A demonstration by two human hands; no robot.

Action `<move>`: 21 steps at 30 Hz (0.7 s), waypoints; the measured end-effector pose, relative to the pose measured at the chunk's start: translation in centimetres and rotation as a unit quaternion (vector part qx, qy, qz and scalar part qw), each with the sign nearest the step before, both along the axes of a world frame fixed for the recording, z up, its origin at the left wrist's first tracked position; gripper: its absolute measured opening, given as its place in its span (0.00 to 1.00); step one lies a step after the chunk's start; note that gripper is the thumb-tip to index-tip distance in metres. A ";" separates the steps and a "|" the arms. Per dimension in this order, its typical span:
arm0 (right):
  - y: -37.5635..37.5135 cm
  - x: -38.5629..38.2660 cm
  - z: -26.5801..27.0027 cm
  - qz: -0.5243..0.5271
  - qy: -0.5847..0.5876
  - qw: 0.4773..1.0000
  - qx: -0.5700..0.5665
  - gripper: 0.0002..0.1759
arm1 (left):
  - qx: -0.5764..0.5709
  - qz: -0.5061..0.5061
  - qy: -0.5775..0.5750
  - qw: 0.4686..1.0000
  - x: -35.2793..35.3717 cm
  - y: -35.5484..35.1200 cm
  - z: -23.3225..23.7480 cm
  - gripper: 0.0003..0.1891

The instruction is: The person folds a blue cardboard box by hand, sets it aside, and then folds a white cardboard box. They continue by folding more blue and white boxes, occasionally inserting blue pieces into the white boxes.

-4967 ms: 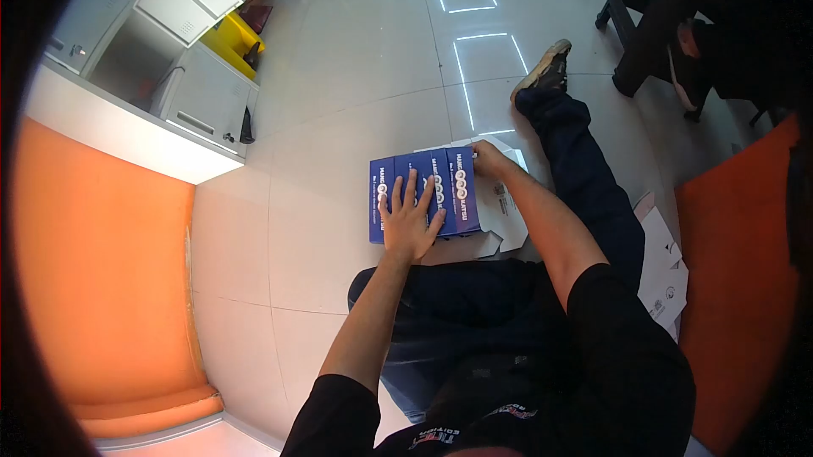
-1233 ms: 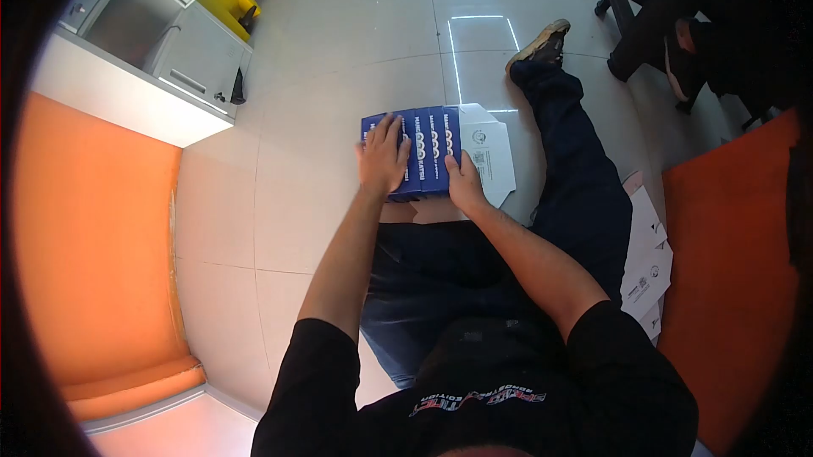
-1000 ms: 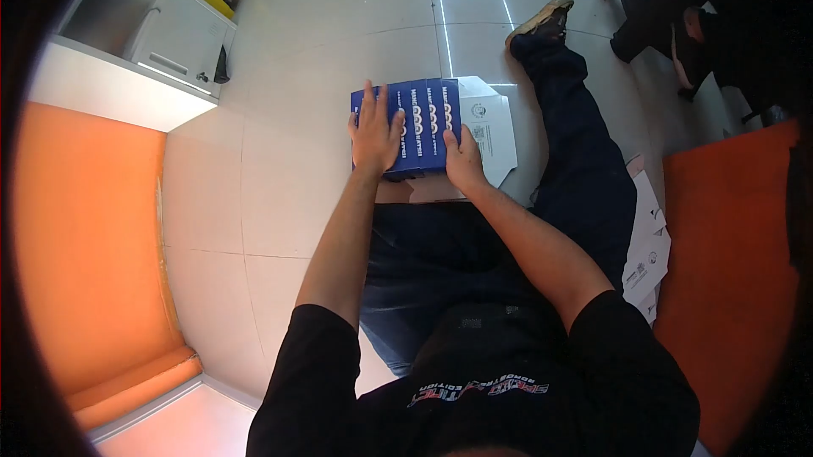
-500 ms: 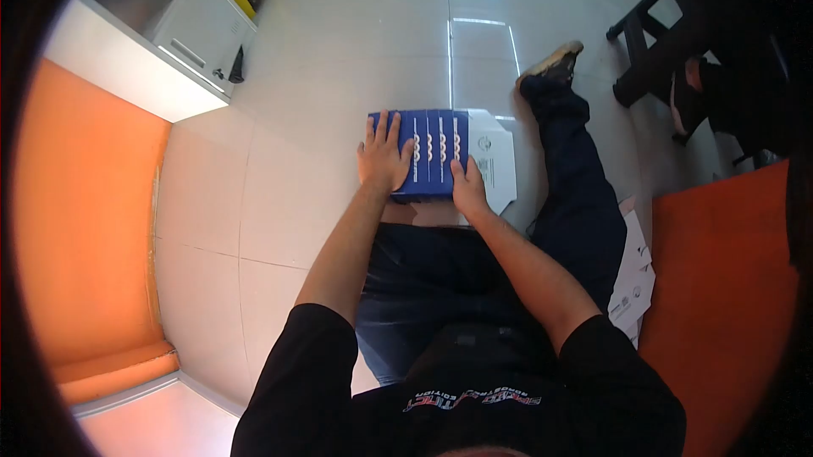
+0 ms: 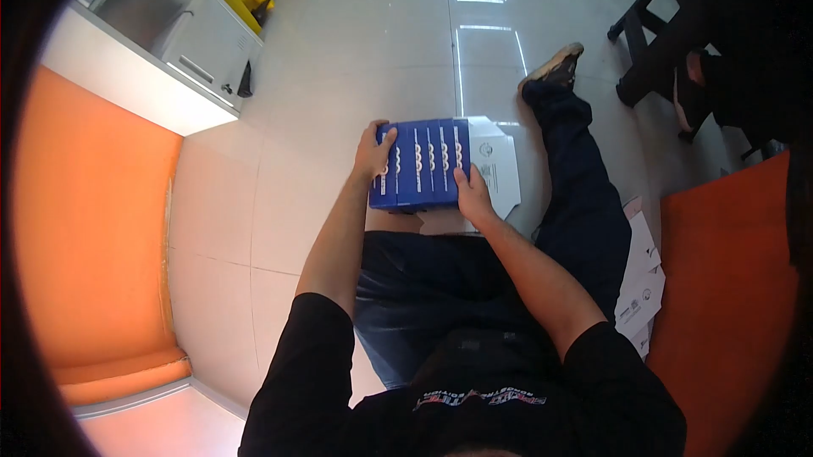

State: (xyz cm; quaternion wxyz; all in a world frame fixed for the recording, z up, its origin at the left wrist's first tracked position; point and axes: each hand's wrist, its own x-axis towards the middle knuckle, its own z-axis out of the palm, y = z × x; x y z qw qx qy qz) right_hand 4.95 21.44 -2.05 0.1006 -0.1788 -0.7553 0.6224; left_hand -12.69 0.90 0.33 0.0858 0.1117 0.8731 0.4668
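A row of blue boxes (image 5: 428, 160) with white lettering stands on the floor, packed side by side, with a white cardboard sheet (image 5: 500, 171) showing beyond its right side and lower edge. My left hand (image 5: 375, 150) wraps round the far left corner of the row, thumb on top and fingers over the outer side. On the right end, my right hand (image 5: 474, 194) grips the near corner, its thumb on the blue top and its other fingers partly hidden. The boxes lie between my two hands.
White cardboard pieces (image 5: 639, 296) lie right of my outstretched leg (image 5: 580, 169). Grey lockers (image 5: 207, 55) and an orange wall panel (image 5: 93, 228) are at the left. A dark-framed stool or table (image 5: 644, 50) and a person's foot (image 5: 690, 97) are at the upper right.
My left hand has gone from lying flat with spread fingers on the boxes to gripping their left side. More of the blue tops shows. The view has shifted slightly.
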 end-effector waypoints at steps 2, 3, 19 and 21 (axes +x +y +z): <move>0.2 0.4 0.2 0.003 -0.013 1.000 -0.009 0.22 | 0.042 0.034 0.008 0.998 0.9 0.4 0.1 0.28; 0.3 0.2 0.4 0.003 -0.008 1.000 0.006 0.21 | 0.041 0.031 0.016 0.999 1.2 0.6 0.4 0.27; 0.2 1.0 -2.1 0.019 0.021 0.999 0.021 0.22 | -0.151 0.014 0.112 0.982 10.2 -0.8 1.2 0.34; 1.3 -2.9 -1.2 -0.006 0.073 0.996 0.049 0.23 | -0.146 0.019 0.136 0.980 8.8 -0.4 2.1 0.34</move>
